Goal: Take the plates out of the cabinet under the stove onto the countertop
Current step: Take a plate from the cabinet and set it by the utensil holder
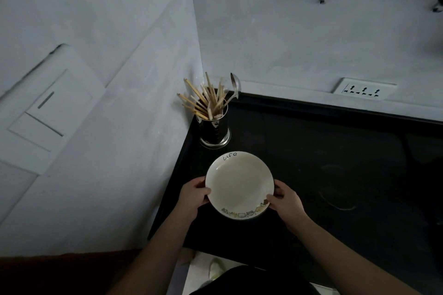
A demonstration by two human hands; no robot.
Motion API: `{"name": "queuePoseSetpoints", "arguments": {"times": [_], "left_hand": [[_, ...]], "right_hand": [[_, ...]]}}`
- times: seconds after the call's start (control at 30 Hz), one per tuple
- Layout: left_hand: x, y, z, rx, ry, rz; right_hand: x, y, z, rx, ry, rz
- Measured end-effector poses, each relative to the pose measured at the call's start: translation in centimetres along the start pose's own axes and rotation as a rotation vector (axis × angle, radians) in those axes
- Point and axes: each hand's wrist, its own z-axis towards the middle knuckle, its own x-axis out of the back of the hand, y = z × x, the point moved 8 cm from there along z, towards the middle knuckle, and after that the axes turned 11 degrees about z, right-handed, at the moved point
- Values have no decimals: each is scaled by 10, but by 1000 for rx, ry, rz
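Holding one plate point(239, 184) by its rim, left hand point(191, 195) and right hand point(286, 200) fingers gripping it, I'm over the tabletop's point(311, 151) near-left corner; whether it's down I can't tell, nor how many remain.

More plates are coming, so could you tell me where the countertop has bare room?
Bare countertop stretches right of the plate, toward the wall socket. The corner is crowded: the utensil holder stands just behind the plate, which both hands hold.
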Motion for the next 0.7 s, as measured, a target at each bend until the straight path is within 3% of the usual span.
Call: {"name": "queuePoseSetpoints", "arguments": {"times": [0.53,0.7], "left_hand": [[0,7,21,-137,2,290],[7,16,20,-229,111,329]], "right_hand": [[-2,9,-3,5,43,-239],[-6,25,-17,-20,69,-211]]}}
